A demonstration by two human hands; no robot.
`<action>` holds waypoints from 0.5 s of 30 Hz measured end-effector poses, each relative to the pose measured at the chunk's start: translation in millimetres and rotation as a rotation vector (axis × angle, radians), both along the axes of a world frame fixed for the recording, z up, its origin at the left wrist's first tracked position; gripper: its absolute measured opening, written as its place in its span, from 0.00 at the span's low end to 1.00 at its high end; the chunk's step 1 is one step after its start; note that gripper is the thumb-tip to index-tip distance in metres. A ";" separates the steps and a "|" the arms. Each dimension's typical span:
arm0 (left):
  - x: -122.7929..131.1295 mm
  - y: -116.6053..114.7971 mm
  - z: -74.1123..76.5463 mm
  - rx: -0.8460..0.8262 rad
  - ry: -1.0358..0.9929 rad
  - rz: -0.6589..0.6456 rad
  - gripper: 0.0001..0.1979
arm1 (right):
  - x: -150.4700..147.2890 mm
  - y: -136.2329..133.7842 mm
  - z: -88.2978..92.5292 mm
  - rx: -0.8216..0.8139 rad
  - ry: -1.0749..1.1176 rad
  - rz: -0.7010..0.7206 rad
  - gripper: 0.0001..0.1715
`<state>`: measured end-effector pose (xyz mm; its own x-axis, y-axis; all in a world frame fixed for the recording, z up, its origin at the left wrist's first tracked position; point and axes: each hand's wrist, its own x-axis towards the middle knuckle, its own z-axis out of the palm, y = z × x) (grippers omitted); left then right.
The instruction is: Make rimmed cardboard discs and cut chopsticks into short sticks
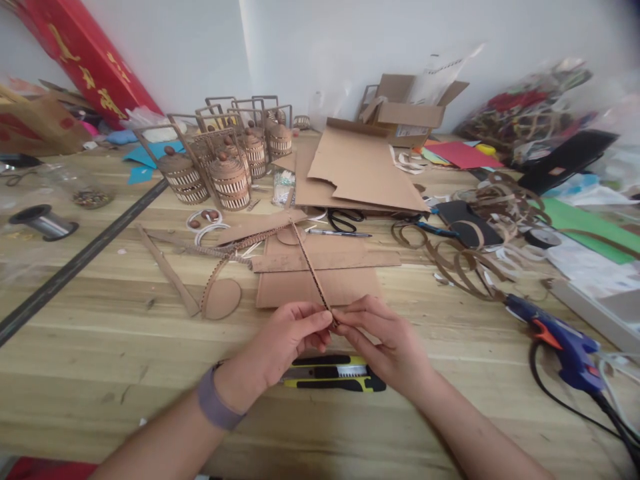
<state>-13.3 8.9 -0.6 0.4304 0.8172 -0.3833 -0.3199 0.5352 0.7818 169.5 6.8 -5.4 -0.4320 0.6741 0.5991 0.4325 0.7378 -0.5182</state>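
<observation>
Both my hands pinch the near end of a long thin corrugated cardboard strip [310,267], which slants away toward the back left. My left hand [285,340], with a purple band at the wrist, grips it with thumb and fingers closed. My right hand [385,340] pinches the same end from the right. A yellow and black utility knife [333,373] lies on the wooden table [100,373] just beneath my hands. Flat cardboard pieces [320,273] and a cardboard disc [223,298] lie right behind.
Several small cardboard lantern baskets [227,177] stand at the back left. Large cardboard sheets [360,167], an open box [410,110], black scissors [345,219] and curled paper strips [465,260] lie behind. A blue glue gun [560,340] lies right, a wire spool [45,221] left.
</observation>
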 end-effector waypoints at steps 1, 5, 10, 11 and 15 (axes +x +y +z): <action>0.1 -0.3 0.1 -0.002 0.000 -0.003 0.18 | -0.6 -0.9 -0.2 0.036 -0.010 -0.011 0.10; 0.6 -0.9 -0.2 0.007 0.011 -0.014 0.19 | -5.0 -6.6 -0.3 0.251 -0.078 -0.127 0.08; 1.0 -4.1 -1.8 0.157 0.138 -0.024 0.22 | -9.3 -11.4 2.7 0.338 -0.119 -0.253 0.05; 0.7 -5.4 -1.0 0.209 0.192 -0.022 0.21 | -9.4 -11.7 3.5 0.346 -0.127 -0.269 0.05; -1.2 -11.5 6.2 0.488 0.395 0.012 0.13 | -7.4 -13.5 6.3 0.360 -0.149 -0.296 0.06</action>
<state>-14.5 -2.6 5.5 0.3226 0.9420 -0.0928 0.0397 0.0845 0.9956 162.1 -6.7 0.9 -0.3517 0.5420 0.7632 0.7007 0.6931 -0.1693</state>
